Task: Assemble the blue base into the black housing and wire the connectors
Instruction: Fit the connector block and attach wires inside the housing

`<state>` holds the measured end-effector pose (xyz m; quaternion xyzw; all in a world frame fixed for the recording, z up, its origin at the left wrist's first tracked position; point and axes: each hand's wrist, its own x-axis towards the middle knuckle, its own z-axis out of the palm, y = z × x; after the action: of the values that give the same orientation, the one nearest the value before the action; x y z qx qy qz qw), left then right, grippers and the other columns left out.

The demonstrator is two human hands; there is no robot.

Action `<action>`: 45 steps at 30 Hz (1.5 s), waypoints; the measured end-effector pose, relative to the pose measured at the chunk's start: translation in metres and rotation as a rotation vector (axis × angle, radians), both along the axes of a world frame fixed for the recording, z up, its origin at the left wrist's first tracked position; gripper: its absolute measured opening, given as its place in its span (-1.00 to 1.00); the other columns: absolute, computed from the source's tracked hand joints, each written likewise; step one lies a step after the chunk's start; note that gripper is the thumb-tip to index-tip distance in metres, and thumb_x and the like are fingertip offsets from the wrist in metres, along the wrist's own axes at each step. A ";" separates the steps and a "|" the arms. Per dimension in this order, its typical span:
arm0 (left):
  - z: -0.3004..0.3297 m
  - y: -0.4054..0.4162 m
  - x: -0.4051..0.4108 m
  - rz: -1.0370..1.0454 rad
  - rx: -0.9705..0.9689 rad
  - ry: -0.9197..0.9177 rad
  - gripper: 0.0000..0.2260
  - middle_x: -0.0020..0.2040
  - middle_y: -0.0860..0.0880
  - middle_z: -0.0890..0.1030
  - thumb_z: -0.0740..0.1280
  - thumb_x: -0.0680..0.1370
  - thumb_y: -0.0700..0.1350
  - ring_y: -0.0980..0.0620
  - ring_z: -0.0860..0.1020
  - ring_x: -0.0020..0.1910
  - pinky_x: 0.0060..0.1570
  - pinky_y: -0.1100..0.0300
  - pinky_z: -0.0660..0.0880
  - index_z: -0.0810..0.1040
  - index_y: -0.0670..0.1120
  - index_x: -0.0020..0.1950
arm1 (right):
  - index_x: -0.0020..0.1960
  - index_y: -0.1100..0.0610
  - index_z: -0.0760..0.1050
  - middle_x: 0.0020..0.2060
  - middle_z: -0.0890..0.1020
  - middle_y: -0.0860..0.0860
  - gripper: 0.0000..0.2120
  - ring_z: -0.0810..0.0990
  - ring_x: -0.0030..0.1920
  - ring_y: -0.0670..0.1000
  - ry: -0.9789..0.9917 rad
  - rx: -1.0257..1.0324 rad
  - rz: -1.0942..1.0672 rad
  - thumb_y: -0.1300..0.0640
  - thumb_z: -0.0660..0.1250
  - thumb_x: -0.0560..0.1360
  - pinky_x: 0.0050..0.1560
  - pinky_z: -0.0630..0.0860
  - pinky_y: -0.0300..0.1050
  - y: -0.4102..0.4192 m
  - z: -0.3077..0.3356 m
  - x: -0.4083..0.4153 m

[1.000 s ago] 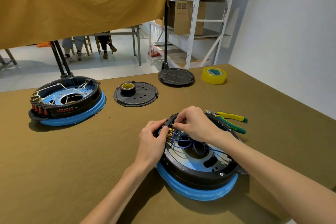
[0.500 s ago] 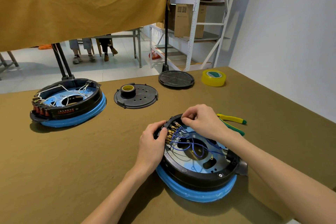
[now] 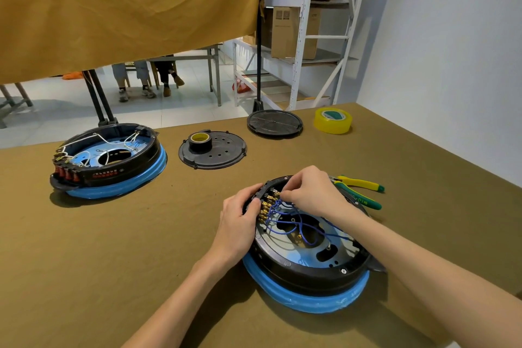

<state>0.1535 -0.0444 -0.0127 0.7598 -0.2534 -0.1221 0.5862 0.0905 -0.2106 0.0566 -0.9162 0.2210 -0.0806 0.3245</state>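
Where the olive-brown cloth-covered table (image 3: pixel 113 248) nears its front edge, right of centre: round black plastic housing (image 3: pixel 308 270) seated on a blue ribbed base ring (image 3: pixel 308 295), blue showing as a stepped band below the black wall along the near side. Top open; inside, a pale blue plate (image 3: pixel 303 258) with oval cut-outs and small screw heads. Row of brass terminal connectors (image 3: pixel 265 206) set along the far-left rim, stacked close together. Thin blue wires (image 3: pixel 299 224) looping from those terminals across the plate toward the right side.

Left hand (image 3: pixel 240 223) resting against the housing's left rim, fingers curled over the black terminal block (image 3: pixel 261 192) just beside the brass row, gripping the edge. Right hand (image 3: pixel 310 195) reaching over the far rim, fingertips bunched and pinching at the top of the terminal row where the blue wires meet it; exact item pinched too small to tell, apparently a wire end.

Just behind the right hand, touching or nearly touching the housing: yellow-and-green-handled pliers (image 3: pixel 361 192). Far left: second black housing on a blue base (image 3: pixel 110 161) with white wires and red parts at its near rim. Centre back: flat black perforated disc (image 3: pixel 213 151) carrying a small black tape roll with yellow core (image 3: pixel 199 140). Further back: black ribbed round lid (image 3: pixel 274 123), with a yellow tape roll (image 3: pixel 333 120) to its right.
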 end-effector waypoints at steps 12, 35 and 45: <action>0.000 0.000 0.000 0.009 -0.013 0.001 -0.67 0.38 0.02 0.55 0.18 0.72 -0.03 -0.02 0.43 0.44 0.40 -0.21 0.41 0.47 0.09 0.49 | -0.14 0.06 0.75 -0.31 0.67 -0.07 -0.90 0.56 -0.30 -0.17 -0.010 0.021 -0.027 0.11 0.47 0.51 -0.41 0.34 -0.33 0.001 -0.001 0.000; -0.002 -0.001 -0.002 0.032 -0.080 0.010 -0.68 0.35 0.07 0.58 0.21 0.72 -0.10 0.02 0.46 0.41 0.41 -0.16 0.41 0.52 0.06 0.46 | -0.10 0.13 0.75 -0.27 0.72 0.03 -0.91 0.64 -0.26 -0.09 -0.080 -0.099 0.107 0.11 0.51 0.51 -0.29 0.47 -0.29 -0.003 -0.004 0.012; 0.000 -0.002 -0.002 0.051 -0.089 0.031 -0.67 0.39 0.06 0.57 0.24 0.70 -0.10 0.05 0.46 0.43 0.43 -0.14 0.42 0.53 0.03 0.47 | -0.17 0.06 0.72 -0.33 0.69 -0.07 -0.92 0.61 -0.31 -0.17 -0.038 0.078 0.124 0.10 0.53 0.50 -0.28 0.45 -0.30 -0.010 -0.006 0.012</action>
<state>0.1518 -0.0460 -0.0126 0.7372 -0.2300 -0.1078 0.6261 0.1028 -0.2207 0.0509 -0.9131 0.1606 -0.0689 0.3684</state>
